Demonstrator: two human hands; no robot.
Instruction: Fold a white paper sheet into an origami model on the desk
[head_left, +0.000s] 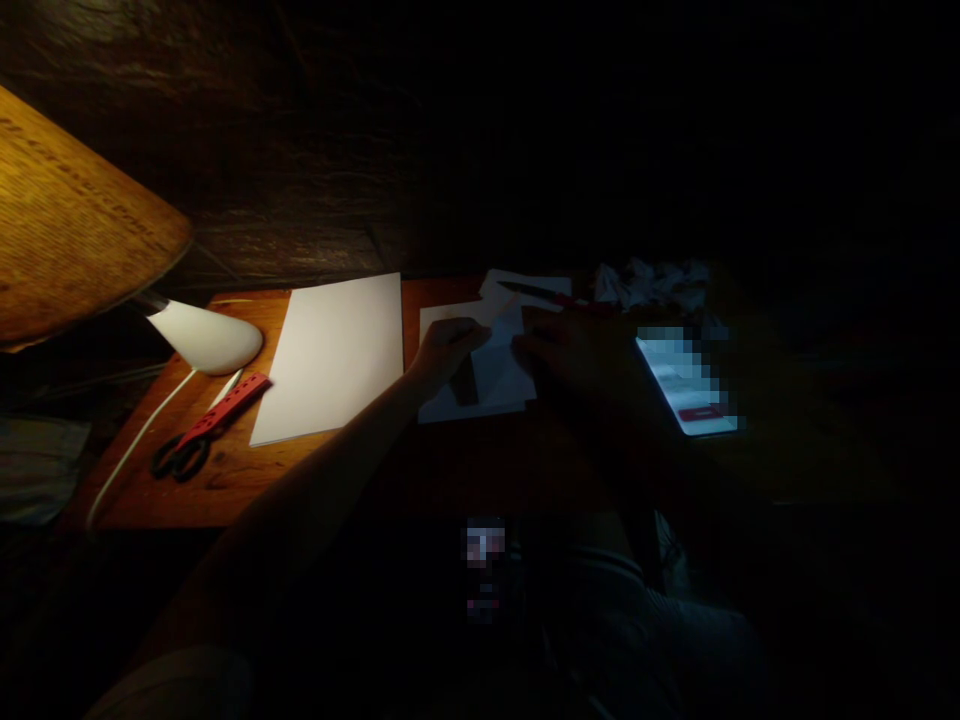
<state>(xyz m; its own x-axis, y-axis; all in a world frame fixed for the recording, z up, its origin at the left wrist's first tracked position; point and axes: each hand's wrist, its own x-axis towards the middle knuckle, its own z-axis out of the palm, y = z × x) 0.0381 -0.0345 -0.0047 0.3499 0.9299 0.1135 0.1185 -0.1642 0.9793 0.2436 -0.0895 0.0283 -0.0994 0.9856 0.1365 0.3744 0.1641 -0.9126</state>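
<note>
My left hand (pixel 448 352) rests its curled fingers on a folded white paper (pixel 495 375) and seems to grip its upper edge. My right hand (pixel 570 350), deep in shadow, lies on the same paper's right side, and its grip is too dark to make out. A dark strip (pixel 465 382) lies on the paper below my left hand. Beyond the fingers, a thin dark pen-like tool (pixel 536 293) with a red end lies across another white sheet (pixel 525 285).
A blank white sheet (pixel 328 355) lies on the wooden desk (pixel 232 480). Left of it are black-handled scissors (pixel 180 455) and a red ruler (pixel 232 405). A white lamp (pixel 202 335) stands at the left, crumpled paper (pixel 649 285) at the back, and a lit phone (pixel 686 380) at the right.
</note>
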